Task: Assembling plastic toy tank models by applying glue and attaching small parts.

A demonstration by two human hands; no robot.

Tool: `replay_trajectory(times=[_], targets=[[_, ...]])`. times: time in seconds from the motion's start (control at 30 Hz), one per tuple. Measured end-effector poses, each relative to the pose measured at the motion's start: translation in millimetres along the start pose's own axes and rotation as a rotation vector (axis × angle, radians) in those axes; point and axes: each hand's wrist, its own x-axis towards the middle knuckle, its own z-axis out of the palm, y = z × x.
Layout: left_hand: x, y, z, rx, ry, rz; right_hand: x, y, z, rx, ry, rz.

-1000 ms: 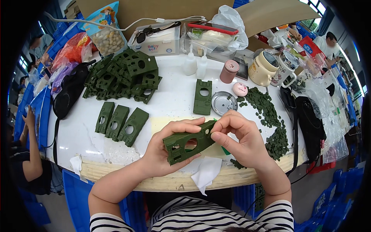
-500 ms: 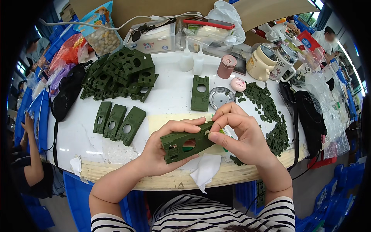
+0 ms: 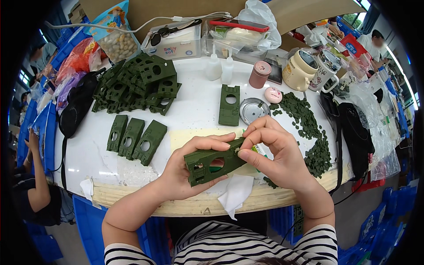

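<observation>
My left hand [image 3: 192, 161] is wrapped round a dark green plastic model tank hull [image 3: 224, 164], held tilted above the front of the table. My right hand [image 3: 276, 152] is closed at the hull's right end, thumb and forefinger pinched against its upper face; whatever sits between those fingertips is hidden. Beyond the hands another green hull [image 3: 229, 106] lies alone, beside a round metal dish [image 3: 255, 111]. Three more hulls [image 3: 128, 142] lie in a row to the left. Small loose green plastic parts [image 3: 304, 121] are strewn along the right.
A large heap of green hulls [image 3: 139, 84] fills the back left. White squeeze bottles [image 3: 213, 67], a pink tin [image 3: 259, 74] and mugs [image 3: 300, 70] stand at the back. A white cloth [image 3: 236, 194] hangs over the front edge. At far left shows another person's arm [image 3: 37, 176].
</observation>
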Motion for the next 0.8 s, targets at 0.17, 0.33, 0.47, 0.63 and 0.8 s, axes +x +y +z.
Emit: replay_trajectory(times=[0.17,0.33,0.47,0.63,0.8], targets=[[0.9,0.4,-0.5,0.025,-0.012,0.014,0.4,-0.7,-1.1,-0.064,0.012,-0.034],[0.3,-0.6,-1.3,0.052,-0.02,0.028,1.0,-0.6,1.6,-0.105,0.064,-0.088],[0.5,-0.9,-1.2,0.054,-0.019,0.026,1.7,-2.4,1.8,-0.17,0.077,-0.121],[0.6,-1.2,-1.6,0.055,-0.022,0.029,2.4,-1.0,2.3,-0.189,0.093,-0.139],[0.3,-1.1,-1.1,0.026,-0.016,0.013,2.7,0.5,2.4,-0.189,0.095,-0.15]])
